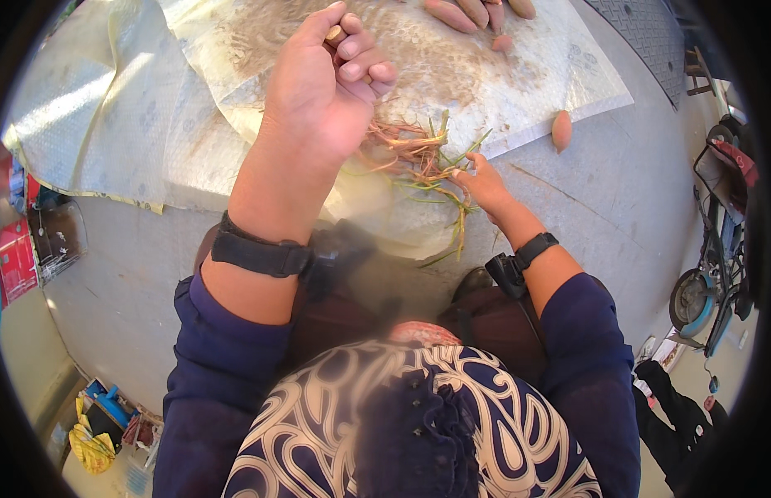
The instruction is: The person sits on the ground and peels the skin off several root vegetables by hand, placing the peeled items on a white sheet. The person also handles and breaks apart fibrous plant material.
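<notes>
My left hand (332,81), raised over the soil-marked sheet (201,118), is curled palm up around a wooden handle (335,35); the rest of that tool is hidden. Thin reddish roots and green stems lie in a tangled bunch (416,149) on the near part of the sheet. At the right edge of this bunch, my right hand (480,183) pinches some stems between thumb and fingers. Several sweet potatoes (450,15) rest on the sheet at the top, and one more sweet potato (562,132) lies on the floor just off its right edge.
The grey floor (584,205) surrounds the sheet. A dark textured mat (647,37) is at upper right, and a parked two-wheeler (712,280) stands at far right. A person in dark clothes (678,417) is at lower right. Red containers (16,264) and a yellow bag (91,445) are at left.
</notes>
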Available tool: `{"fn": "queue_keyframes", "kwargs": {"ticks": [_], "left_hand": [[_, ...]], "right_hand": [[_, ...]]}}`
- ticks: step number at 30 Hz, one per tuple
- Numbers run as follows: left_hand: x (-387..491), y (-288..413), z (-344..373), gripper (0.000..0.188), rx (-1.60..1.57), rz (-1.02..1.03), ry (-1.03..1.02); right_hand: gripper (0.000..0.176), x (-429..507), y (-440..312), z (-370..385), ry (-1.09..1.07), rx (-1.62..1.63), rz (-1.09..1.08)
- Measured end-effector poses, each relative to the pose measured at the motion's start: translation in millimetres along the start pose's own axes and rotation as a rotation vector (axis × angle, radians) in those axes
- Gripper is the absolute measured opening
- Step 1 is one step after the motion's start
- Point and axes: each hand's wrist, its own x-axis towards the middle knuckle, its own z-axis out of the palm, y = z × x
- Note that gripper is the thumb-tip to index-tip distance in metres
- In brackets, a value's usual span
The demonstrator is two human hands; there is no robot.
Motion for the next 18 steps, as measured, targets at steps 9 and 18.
{"fn": "queue_keyframes", "kwargs": {"ticks": [9, 18], "left_hand": [[-8, 6, -8, 0.021, -0.08, -0.032, -0.061], [-10, 8, -10, 0.018, -0.017, 0.005, -0.063]], "right_hand": [[0.071, 20, 25, 53, 0.066, -0.31, -0.05], [0.042, 14, 16, 38, 0.008, -0.07, -0.095]]}}
